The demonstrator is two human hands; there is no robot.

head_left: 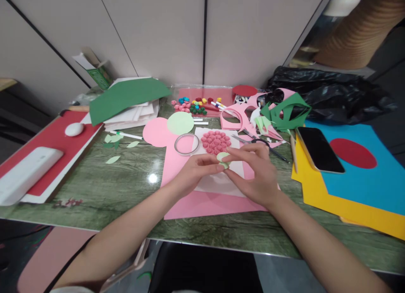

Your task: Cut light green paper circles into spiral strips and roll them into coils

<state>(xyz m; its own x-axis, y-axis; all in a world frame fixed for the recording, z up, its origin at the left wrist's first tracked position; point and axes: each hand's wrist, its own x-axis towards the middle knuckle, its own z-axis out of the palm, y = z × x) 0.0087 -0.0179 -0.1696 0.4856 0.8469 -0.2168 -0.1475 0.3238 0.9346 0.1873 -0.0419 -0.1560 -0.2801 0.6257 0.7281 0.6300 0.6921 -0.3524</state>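
My left hand [194, 170] and my right hand [253, 170] meet over a white sheet [218, 183] that lies on a pink sheet [205, 202]. Both pinch a small pale green paper piece [223, 158] between their fingertips. Just beyond it, on the white sheet, sits a cluster of rolled pink paper rosettes [216, 141]. A clear tape ring [186, 143] lies left of the cluster. Scissors [261, 143] rest just right of the rosettes.
A black phone [319, 149] lies on yellow and blue paper [363, 187] at right. Pink and green cut scraps [278, 111], markers and small coloured pieces fill the back. A green sheet on a paper stack [126, 97], a mouse [74, 129] and a white case [25, 173] are at left.
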